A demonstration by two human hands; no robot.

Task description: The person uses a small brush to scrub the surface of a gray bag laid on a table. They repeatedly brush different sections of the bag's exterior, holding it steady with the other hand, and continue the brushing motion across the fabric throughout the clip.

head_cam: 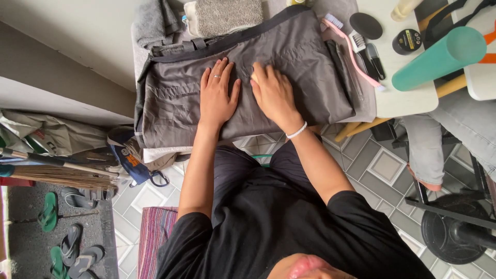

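Grey patterned floor tiles (385,165) spread beneath a small table on which a dark grey bag (289,57) lies flat, covering most of the top. On the bag's middle the left hand (217,95) rests palm down, fingers spread and gripping nothing. Just beside it the right hand (274,95) presses on the fabric with fingers curled over something pale, too hidden to identify. At the bag's far edge sit a grey speckled sponge block (227,15) and a folded grey cloth (152,23). Right of the bag lie a pink-handled brush (351,51), a round black tin (366,25) and a teal roll (439,57). Left of the bag, lower down, a straw broom (62,175) and green sandals (49,212) lie on the ground.
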